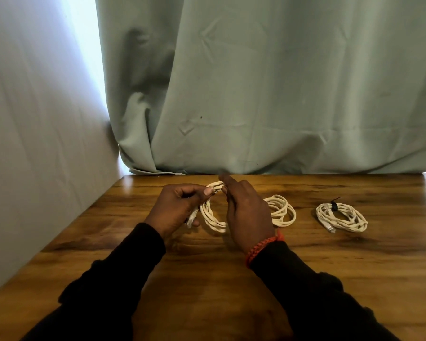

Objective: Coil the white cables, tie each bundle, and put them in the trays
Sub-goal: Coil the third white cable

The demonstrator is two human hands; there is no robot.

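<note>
Of 3 white cable coils, the far-right white coil (pixel 341 217) on the glossy brown wooden table (pixel 207 279) already carries a black tie (pixel 334 205). The middle loose coil (pixel 282 210) lies untied. The left hand (pixel 180 205) and right hand (pixel 246 212) both grip the third white coil (pixel 212 217) just above the table, mid-tying by my judgement. No trays show. Open tabletop lies near and right; the left edge and the far pale green curtain (pixel 280 82) stand close.

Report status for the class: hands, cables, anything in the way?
Both hands, left and right, grip the held coil. Middle coil loose on table; tied coil at right. No trays visible; nothing obstructing.
</note>
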